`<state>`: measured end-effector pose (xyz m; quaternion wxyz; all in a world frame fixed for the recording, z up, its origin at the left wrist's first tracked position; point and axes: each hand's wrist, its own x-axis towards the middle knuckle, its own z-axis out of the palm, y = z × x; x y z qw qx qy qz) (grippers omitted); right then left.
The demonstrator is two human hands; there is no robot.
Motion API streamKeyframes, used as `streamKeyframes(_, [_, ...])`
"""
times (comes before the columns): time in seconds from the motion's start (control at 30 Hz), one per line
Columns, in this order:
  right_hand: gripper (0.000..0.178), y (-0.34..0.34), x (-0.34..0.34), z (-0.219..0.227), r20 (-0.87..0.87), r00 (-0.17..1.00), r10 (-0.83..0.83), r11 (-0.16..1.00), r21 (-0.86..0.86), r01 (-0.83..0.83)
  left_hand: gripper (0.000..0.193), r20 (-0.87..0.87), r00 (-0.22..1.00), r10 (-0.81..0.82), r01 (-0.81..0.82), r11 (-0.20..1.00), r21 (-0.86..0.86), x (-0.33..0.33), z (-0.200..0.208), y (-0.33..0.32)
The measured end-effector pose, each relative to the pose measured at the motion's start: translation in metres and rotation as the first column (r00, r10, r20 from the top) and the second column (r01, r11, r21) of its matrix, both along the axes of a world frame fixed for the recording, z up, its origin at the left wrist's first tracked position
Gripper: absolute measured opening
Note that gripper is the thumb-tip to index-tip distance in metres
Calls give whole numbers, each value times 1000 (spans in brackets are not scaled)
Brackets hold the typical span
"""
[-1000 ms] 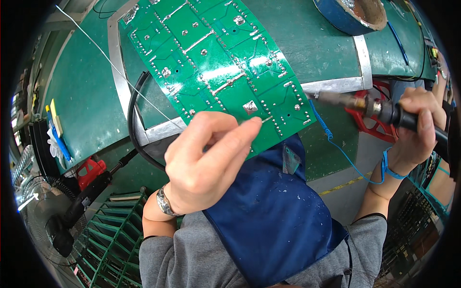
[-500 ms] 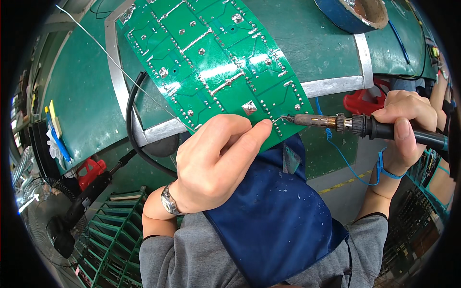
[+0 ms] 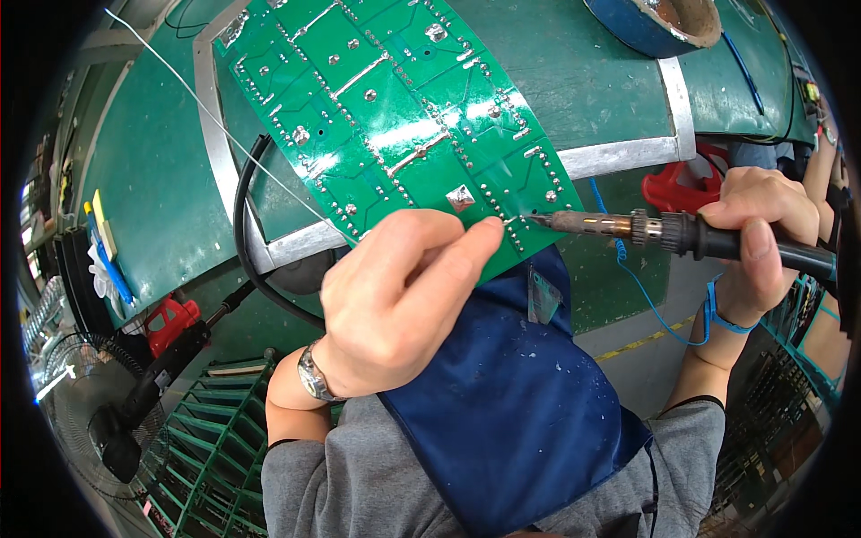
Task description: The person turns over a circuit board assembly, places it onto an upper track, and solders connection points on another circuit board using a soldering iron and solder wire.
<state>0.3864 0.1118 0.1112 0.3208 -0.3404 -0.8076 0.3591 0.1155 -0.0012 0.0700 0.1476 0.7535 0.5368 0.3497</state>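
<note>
A large green circuit board (image 3: 359, 166), solder side up, lies over the table's near edge and reaches toward my apron. My left hand (image 3: 395, 296) is closed over its near part, thumb and forefinger pinching a thin solder wire (image 3: 193, 94). The wire's short free end sticks out past the fingertips beside a row of solder joints. In my right hand (image 3: 767, 224), a soldering iron (image 3: 659, 229) with a black handle points left. Its tip is right at the board, a small gap from the wire's end; whether it touches a joint I cannot tell.
A round blue tub (image 3: 659, 22) stands on the green table (image 3: 610, 108), which has metal edging strips (image 3: 628, 160). A black cable (image 3: 240, 211) loops left of the board. A blue coiled cord (image 3: 641, 300) runs to my right wristband. At lower left are a fan (image 3: 90, 412) and green rack (image 3: 211, 448).
The board and my left hand have shifted slightly left. A small gap now shows between the iron's tip and the solder wire's end, which were closer together before.
</note>
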Motion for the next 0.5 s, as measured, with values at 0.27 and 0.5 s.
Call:
streamKeyframes(0.27, [27, 18, 37, -22, -278, 870, -406, 810, 331, 484, 31, -21, 982, 187, -187, 982, -37, -12, 7, 0])
streamKeyframes(0.5, [19, 34, 12, -24, 0, 821, -571, 704, 515, 490, 32, 43, 972, 233, -227, 968, -110, -21, 8, 2])
